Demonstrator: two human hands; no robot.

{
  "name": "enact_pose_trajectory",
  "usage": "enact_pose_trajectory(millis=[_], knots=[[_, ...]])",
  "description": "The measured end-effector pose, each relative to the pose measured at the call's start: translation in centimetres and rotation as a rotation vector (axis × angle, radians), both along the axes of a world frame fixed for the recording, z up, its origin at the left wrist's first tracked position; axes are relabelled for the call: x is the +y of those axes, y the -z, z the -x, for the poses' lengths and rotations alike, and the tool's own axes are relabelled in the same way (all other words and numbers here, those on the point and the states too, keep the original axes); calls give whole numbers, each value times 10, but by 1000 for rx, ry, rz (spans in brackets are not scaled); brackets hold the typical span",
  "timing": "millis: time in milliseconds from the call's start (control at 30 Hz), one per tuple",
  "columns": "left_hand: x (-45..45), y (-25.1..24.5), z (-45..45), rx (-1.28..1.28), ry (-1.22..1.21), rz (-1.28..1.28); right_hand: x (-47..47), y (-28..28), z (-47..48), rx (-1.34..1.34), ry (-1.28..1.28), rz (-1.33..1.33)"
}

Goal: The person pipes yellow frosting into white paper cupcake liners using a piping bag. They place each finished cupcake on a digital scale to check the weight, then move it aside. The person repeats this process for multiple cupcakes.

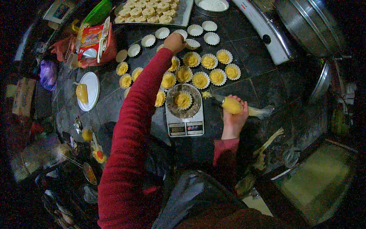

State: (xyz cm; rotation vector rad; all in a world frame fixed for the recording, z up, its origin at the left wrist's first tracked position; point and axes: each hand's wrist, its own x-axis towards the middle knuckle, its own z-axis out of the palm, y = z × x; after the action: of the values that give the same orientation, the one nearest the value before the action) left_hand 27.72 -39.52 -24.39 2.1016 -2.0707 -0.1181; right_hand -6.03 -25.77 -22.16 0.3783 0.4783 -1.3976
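My left hand [173, 43] reaches across to the far rows, its fingertips at the near-left rim of a slightly tilted white fluted baking cup [193, 43]. In my right hand [236, 118] is a clear piping bag [232, 105] of yellow batter, its tip pointing left with a blob of batter [206, 94] at the end. A digital kitchen scale [187, 117] stands between my arms, bearing a fluted cup of piped batter [183, 100]. Beyond it sit several filled cups [200, 80]. My left sleeve hides some of them.
Several unfilled fluted cups [211, 38] stand farther back. Behind them are a tray of small cakes [186, 17] and a bowl of white powder [213, 5]. At left, a second filled bag [82, 93] rests on a white lid [93, 91]. A large metal pot [308, 25] stands at right.
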Motion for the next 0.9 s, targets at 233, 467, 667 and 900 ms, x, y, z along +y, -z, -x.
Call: enact_pose_trajectory(millis=[233, 467, 667, 900], knots=[[60, -59, 12, 198, -7, 103, -5, -3, 7, 6, 16, 7], [169, -52, 117, 406, 202, 91, -6, -19, 28, 84, 88, 116], [183, -20, 186, 270, 165, -30, -12, -26, 43, 187, 167, 180], [185, -3, 199, 388, 83, -10, -16, -21, 41, 298, 169, 110]])
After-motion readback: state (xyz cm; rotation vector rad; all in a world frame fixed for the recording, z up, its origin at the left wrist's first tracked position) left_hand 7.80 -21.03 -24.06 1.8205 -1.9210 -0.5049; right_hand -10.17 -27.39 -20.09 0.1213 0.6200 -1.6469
